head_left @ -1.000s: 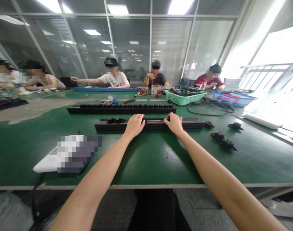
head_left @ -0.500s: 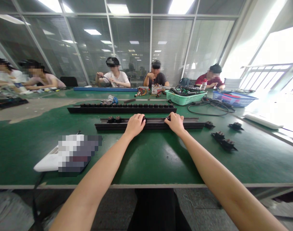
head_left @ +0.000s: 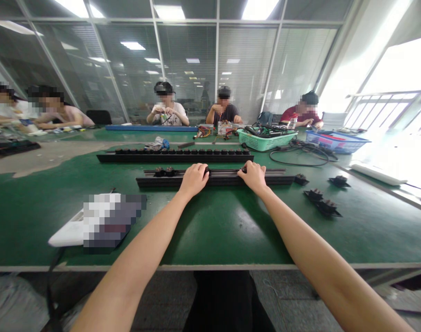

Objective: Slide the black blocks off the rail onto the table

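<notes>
A long black metal rail (head_left: 227, 181) with a channel along its top lies across the table in front of me. My left hand (head_left: 194, 179) is closed over its middle, fingers curled round a small black socket module (head_left: 207, 170) that is mostly hidden. Farther right along the same rail, my right hand (head_left: 254, 175) pinches another black module (head_left: 244, 169), also largely covered. Two black socket modules (head_left: 164, 171) with brownish prongs on top sit in the channel at the left. Several loose modules (head_left: 328, 208) rest on the table to the right.
Behind lies a second black rail (head_left: 176, 157) filled with modules. A partly blurred white device (head_left: 70, 229) is at left. Beyond are a crumpled cloth (head_left: 158, 144), a green basket (head_left: 266, 142) of cables, a blue basket (head_left: 337, 143) and a black cable (head_left: 300, 161). Several people sit around the table.
My right hand has shifted very slightly to the right; my left hand stays put. Across the table, the person in white has brought both hands together in front of the chest.
</notes>
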Tool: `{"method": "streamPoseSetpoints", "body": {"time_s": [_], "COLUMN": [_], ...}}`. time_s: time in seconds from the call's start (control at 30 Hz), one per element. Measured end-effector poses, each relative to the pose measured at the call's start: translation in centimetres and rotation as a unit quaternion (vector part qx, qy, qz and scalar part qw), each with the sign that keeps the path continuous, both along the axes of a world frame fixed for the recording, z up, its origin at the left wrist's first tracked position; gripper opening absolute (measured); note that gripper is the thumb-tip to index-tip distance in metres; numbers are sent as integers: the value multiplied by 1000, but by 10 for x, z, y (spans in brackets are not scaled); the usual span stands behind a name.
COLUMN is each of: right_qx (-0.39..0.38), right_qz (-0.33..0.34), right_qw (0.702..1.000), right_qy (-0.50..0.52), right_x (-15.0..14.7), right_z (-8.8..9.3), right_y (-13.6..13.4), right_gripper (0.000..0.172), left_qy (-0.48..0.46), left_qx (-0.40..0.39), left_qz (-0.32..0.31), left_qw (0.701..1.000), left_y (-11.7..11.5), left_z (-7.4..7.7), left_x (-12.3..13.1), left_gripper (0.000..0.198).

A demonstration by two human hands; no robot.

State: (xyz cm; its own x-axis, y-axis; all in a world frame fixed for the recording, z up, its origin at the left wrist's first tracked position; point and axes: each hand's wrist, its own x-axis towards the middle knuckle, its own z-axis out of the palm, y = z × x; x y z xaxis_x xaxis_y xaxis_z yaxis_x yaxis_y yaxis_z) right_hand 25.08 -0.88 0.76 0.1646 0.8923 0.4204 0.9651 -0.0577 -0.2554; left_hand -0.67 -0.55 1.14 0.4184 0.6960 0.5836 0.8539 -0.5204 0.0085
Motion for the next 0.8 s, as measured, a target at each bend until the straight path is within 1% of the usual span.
{"method": "streamPoseSetpoints", "body": {"time_s": [0.37,0.8], "right_qx": [-4,-3], "right_qz": [-6,-21], "right_qw": [1000,1000], "right_qy": [-19,-13], "right_x": [1,1], "right_z": [3,4], "right_y": [-3,-4], "right_gripper": [27,30], "left_qy": [-3,3], "left_qx": [0,9], "left_qz": [-3,-2], "left_qw": [1000,1000], "left_y": [0,2], "left_z": [0,-2], "left_x": [0,0], "left_gripper": [30,29]}}
